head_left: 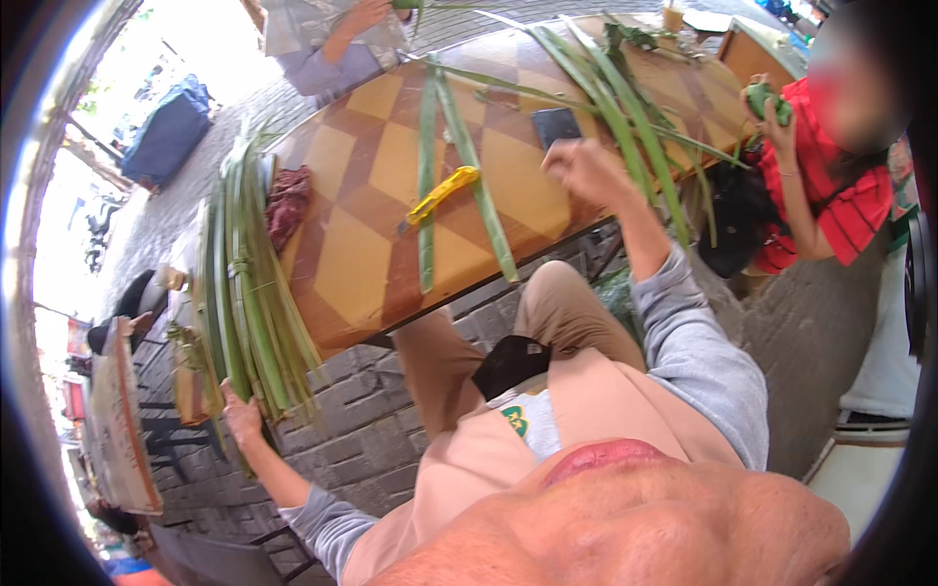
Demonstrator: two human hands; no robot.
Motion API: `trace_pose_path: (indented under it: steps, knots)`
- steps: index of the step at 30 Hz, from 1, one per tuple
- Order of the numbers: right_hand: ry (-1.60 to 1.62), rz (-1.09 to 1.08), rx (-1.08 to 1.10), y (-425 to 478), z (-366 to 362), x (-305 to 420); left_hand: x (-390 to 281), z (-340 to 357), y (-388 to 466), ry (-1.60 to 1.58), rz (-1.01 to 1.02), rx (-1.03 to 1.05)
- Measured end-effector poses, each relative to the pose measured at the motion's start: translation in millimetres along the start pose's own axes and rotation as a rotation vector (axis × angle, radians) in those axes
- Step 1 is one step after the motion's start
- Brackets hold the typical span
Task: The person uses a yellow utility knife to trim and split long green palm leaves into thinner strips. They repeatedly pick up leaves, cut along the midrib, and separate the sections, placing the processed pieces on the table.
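Observation:
On the left, my left hand is against the lower end of a tied bundle of long green leaves lying over the table's left end; its grip is partly hidden. My right hand is raised over the right part of the table, fingers loosely bent and blurred, with nothing visible in it. Just beyond it lies a dark phone. Two narrow leaf strips meet at their far ends and spread towards me. A yellow box cutter lies across them. More long leaves lie to the right.
The patterned table has a dark red cloth at its left. Opposite, a co-worker's hand holds something green. A person in red at the right holds a folded green leaf. A cup stands far right.

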State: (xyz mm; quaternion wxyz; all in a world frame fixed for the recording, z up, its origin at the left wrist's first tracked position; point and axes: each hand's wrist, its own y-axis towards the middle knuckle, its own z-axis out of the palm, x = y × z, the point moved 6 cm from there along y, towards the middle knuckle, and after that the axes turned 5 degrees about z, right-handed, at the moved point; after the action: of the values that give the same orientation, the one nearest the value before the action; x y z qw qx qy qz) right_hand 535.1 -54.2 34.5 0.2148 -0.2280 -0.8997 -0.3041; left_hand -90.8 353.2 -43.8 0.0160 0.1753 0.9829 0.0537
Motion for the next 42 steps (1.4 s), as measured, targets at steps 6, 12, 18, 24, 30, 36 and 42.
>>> trace_pose_path:
  steps: [6,12,18,24,30,36,42]
  knots:
    - [-0.206,0.207,-0.324,118.3,-39.3,-139.9,-77.2,-51.9,-3.1,0.136,-0.024,-0.07]
    - [0.223,-0.076,-0.127,56.2,-28.1,-0.3,-56.3,-52.6,-24.2,0.286,-0.227,-0.058]
    - [0.471,-0.002,0.301,-48.2,39.7,27.3,-24.7,-36.1,14.7,0.213,-0.021,-0.142]
    - [0.376,0.063,0.489,-57.6,53.9,38.7,-30.1,-30.3,2.4,-0.743,-0.389,-0.048]
    - [-0.175,-0.409,0.377,62.2,27.3,20.8,0.4,-22.6,-14.4,-0.576,-0.422,0.056]
    - [0.566,-0.017,-0.013,136.9,-128.7,40.7,-12.7,-25.2,-14.1,-0.589,-0.324,-0.098]
    - [0.247,-0.922,0.947,-33.8,28.2,176.4,-10.6,-24.1,-15.6,-0.304,-0.199,-0.121]
